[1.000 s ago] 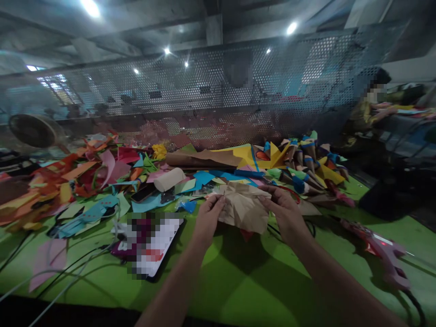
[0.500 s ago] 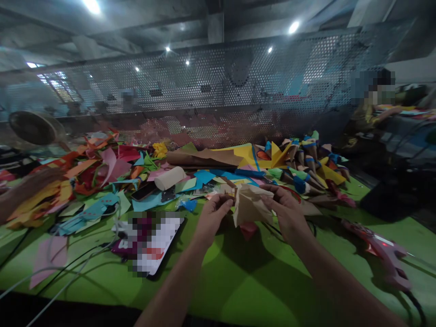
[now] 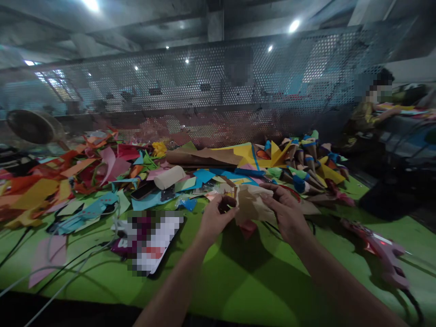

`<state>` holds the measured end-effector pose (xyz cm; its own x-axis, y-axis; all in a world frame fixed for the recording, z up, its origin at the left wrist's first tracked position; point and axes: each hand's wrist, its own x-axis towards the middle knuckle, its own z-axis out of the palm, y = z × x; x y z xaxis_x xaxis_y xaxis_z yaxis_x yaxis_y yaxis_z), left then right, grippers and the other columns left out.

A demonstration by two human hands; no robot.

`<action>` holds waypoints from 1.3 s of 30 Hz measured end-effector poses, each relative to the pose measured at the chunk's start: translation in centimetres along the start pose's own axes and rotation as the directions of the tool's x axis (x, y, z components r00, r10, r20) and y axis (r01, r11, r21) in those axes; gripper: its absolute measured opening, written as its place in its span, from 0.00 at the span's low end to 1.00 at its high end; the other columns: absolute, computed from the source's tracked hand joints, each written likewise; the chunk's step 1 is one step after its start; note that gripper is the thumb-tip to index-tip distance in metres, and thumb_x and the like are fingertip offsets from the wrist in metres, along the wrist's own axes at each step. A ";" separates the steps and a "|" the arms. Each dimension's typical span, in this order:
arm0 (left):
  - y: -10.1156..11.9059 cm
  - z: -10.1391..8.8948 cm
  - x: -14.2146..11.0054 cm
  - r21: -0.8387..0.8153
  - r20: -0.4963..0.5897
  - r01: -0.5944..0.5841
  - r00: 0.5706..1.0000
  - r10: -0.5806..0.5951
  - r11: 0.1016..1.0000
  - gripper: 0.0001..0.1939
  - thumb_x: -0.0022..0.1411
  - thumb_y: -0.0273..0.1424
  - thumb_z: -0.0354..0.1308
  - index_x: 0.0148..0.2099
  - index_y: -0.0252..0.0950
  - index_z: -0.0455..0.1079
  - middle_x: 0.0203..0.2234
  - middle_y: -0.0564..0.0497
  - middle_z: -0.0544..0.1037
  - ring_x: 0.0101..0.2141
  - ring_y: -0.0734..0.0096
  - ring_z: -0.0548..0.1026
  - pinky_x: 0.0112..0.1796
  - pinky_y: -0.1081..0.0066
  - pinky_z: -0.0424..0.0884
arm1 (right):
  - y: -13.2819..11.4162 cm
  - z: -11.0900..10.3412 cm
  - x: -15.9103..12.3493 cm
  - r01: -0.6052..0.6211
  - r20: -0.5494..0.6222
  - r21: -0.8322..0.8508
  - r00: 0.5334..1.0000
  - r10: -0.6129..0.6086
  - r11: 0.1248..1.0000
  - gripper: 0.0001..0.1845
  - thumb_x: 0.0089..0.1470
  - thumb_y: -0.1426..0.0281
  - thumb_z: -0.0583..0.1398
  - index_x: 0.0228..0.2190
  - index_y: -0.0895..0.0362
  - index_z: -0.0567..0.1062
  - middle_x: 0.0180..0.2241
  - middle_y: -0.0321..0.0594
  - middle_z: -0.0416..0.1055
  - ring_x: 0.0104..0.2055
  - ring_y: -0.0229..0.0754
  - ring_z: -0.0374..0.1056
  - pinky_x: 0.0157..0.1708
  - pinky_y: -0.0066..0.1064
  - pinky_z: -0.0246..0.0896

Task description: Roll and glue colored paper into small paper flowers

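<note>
A crumpled piece of tan paper (image 3: pixel 252 205) is held above the green tabletop, between both hands. My left hand (image 3: pixel 218 217) pinches its left edge between thumb and curled fingers. On the other side, my right hand (image 3: pixel 286 206) has its thumb and fingers closed on the paper's right edge. Just beneath the paper shows a small red-pink piece (image 3: pixel 248 228); the rest of it is hidden. To the right of my right forearm lies a pink glue gun (image 3: pixel 381 254) with a lit red light, apart from my hand.
Heaped coloured paper scraps (image 3: pixel 109 165) cover the left and back of the table (image 3: pixel 238 290). A brown paper roll (image 3: pixel 204 157) and wrapped cones (image 3: pixel 308 159) lie behind my hands. A phone (image 3: pixel 160 245) and cables are at left. Another person (image 3: pixel 369 109) sits far right.
My left fingers have shifted and curled along the paper's left edge, and the paper has tilted a little. Another person's arm at the far left has gone out of view.
</note>
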<state>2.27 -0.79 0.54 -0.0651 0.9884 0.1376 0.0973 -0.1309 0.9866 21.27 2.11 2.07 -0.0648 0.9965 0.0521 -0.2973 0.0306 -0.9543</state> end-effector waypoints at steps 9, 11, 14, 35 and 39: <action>-0.2 0.2 0.1 -0.042 -0.013 -0.014 1.000 0.013 0.999 0.06 0.52 0.29 0.64 0.34 0.35 0.71 0.28 0.51 0.78 0.31 0.69 0.74 0.36 0.70 0.69 | -0.2 0.2 -0.1 -0.011 -0.011 0.053 1.000 0.012 0.999 0.27 0.38 0.59 0.74 0.40 0.52 0.74 0.33 0.37 0.78 0.30 0.42 0.73 0.30 0.32 0.67; -0.2 0.2 0.0 -0.030 -0.005 -0.014 1.000 0.014 0.999 0.08 0.52 0.30 0.65 0.34 0.35 0.71 0.28 0.51 0.77 0.30 0.70 0.73 0.34 0.71 0.68 | -0.2 0.3 -0.1 -0.009 -0.011 0.059 1.000 0.010 0.998 0.27 0.37 0.60 0.74 0.40 0.52 0.75 0.34 0.37 0.78 0.32 0.43 0.73 0.31 0.32 0.68; -0.2 0.2 -0.1 -0.023 0.019 -0.027 0.999 0.027 0.999 0.11 0.51 0.31 0.67 0.36 0.35 0.70 0.30 0.51 0.77 0.30 0.71 0.72 0.32 0.71 0.66 | -0.3 0.3 -0.1 -0.011 -0.007 0.061 1.000 0.011 0.998 0.27 0.37 0.60 0.74 0.40 0.52 0.75 0.33 0.37 0.78 0.32 0.43 0.73 0.30 0.32 0.68; -0.2 -0.1 -0.4 -0.208 0.009 0.099 0.995 -0.099 0.973 0.18 0.59 0.32 0.57 0.52 0.38 0.74 0.42 0.47 0.81 0.40 0.63 0.77 0.40 0.68 0.72 | 0.3 -0.5 0.8 0.199 -0.048 -0.130 0.977 -0.207 0.971 0.24 0.43 0.59 0.71 0.41 0.52 0.75 0.35 0.40 0.76 0.39 0.46 0.71 0.38 0.36 0.67; 0.8 -0.2 -0.8 -0.156 0.013 0.043 0.999 -0.041 0.987 0.20 0.63 0.43 0.55 0.53 0.38 0.73 0.50 0.43 0.78 0.46 0.60 0.76 0.43 0.66 0.72 | 0.4 -0.3 0.6 0.174 -0.009 -0.123 0.984 -0.176 0.977 0.27 0.42 0.60 0.71 0.44 0.53 0.74 0.34 0.38 0.75 0.37 0.44 0.71 0.37 0.34 0.66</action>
<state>2.20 -1.66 1.28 -0.0562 0.9939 0.0954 -0.0613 -0.0988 0.9932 21.38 2.79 1.60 -0.0025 0.9762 0.2167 -0.1846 0.2125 -0.9596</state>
